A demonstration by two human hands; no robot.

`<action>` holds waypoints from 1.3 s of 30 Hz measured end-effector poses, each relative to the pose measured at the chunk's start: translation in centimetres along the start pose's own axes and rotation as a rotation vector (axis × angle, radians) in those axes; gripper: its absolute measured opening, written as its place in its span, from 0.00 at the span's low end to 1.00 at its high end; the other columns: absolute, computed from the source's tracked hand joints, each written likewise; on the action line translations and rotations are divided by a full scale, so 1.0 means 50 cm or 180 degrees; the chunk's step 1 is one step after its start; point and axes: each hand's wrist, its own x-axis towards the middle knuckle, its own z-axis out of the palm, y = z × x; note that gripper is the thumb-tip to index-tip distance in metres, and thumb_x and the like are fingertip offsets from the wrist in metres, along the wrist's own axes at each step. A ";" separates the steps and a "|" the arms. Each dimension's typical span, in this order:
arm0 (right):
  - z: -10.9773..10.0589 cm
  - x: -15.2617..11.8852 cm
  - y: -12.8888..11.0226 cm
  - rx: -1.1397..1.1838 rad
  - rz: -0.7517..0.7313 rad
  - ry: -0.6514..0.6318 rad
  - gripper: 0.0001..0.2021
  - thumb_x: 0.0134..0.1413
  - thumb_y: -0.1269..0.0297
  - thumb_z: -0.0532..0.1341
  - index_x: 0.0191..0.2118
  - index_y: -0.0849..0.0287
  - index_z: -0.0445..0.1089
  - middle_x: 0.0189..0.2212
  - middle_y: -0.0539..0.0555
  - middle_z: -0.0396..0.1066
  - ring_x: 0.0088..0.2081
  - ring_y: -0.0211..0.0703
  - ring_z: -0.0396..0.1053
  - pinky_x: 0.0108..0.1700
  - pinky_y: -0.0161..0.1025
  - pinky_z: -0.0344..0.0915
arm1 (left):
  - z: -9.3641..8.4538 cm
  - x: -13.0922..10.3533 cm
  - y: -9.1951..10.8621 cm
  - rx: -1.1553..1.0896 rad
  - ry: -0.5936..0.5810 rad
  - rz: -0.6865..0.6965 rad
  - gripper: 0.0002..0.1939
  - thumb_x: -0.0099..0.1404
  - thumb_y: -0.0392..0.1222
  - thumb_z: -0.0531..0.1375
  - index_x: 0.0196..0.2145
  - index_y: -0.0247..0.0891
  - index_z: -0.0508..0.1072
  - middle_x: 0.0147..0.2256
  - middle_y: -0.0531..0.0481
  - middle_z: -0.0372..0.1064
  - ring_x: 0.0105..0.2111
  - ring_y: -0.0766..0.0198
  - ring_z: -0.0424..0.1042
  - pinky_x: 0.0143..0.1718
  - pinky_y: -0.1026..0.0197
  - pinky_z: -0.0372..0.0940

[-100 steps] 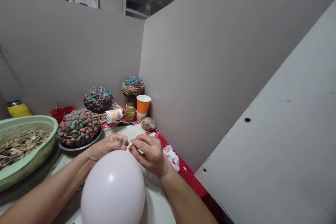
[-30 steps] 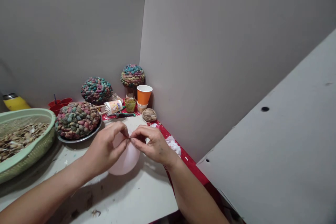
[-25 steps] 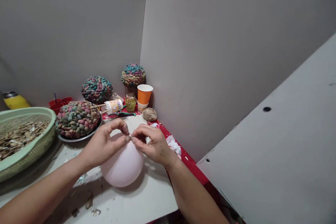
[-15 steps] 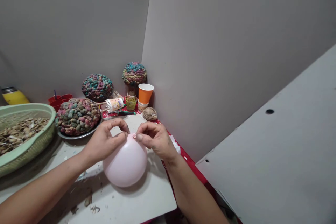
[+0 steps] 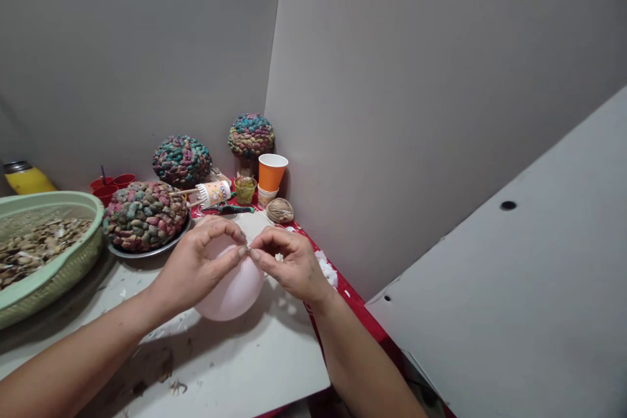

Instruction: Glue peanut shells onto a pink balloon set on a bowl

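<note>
A pale pink balloon (image 5: 230, 297) hangs below my two hands over the white board (image 5: 264, 366). My left hand (image 5: 203, 261) is closed in a pinch at the balloon's top, thumb against the fingertips. Facing it, my right hand (image 5: 291, 264) pinches at the same spot, and the two sets of fingertips nearly meet. The balloon's neck is mostly hidden by the fingers. A small whitish bit (image 5: 279, 257) shows by the curled fingers of my right hand; whether it is held there I cannot tell.
Left stands a green basket (image 5: 73, 268) of shell-like flakes. Beside it, a lumpy multicoloured ball (image 5: 147, 215) rests in a metal dish (image 5: 147, 253). Behind are two similar domes, an orange cup (image 5: 272, 173), a twine ball (image 5: 279, 210), and scissors (image 5: 228, 209). Grey panels (image 5: 392, 111) rise behind and right.
The balloon has risen a little toward my hands and looks smaller. My right fingertips have come closer to my left ones at its neck.
</note>
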 end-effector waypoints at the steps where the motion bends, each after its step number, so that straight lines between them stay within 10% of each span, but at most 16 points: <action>1: 0.001 0.000 -0.001 -0.0033 -0.0042 0.0013 0.04 0.55 0.68 0.63 0.30 0.61 0.73 0.25 0.50 0.68 0.26 0.35 0.62 0.27 0.32 0.58 | 0.000 0.000 0.001 -0.0030 -0.0031 -0.0026 0.03 0.64 0.39 0.60 0.33 0.39 0.73 0.37 0.49 0.72 0.41 0.59 0.69 0.46 0.56 0.61; 8: 0.008 -0.003 0.012 0.0897 0.0550 -0.0014 0.08 0.51 0.62 0.67 0.28 0.61 0.72 0.23 0.49 0.67 0.25 0.34 0.61 0.27 0.32 0.57 | -0.003 0.005 -0.001 -0.0666 -0.0322 -0.0510 0.05 0.63 0.42 0.61 0.31 0.38 0.73 0.35 0.50 0.72 0.38 0.59 0.70 0.43 0.57 0.63; 13: 0.008 0.003 0.036 0.1648 0.1215 -0.0064 0.11 0.48 0.59 0.70 0.29 0.61 0.72 0.18 0.44 0.59 0.18 0.29 0.49 0.20 0.29 0.46 | 0.011 -0.004 -0.008 -0.0015 0.0046 0.0183 0.02 0.65 0.36 0.58 0.33 0.38 0.71 0.36 0.49 0.72 0.41 0.58 0.68 0.46 0.55 0.61; 39: 0.013 0.009 0.014 0.1979 0.1904 -0.0371 0.13 0.42 0.60 0.69 0.25 0.61 0.67 0.15 0.41 0.54 0.16 0.27 0.42 0.19 0.29 0.39 | 0.019 -0.009 0.007 0.0748 -0.0109 0.0559 0.07 0.60 0.30 0.55 0.36 0.38 0.66 0.34 0.49 0.68 0.37 0.58 0.66 0.40 0.56 0.60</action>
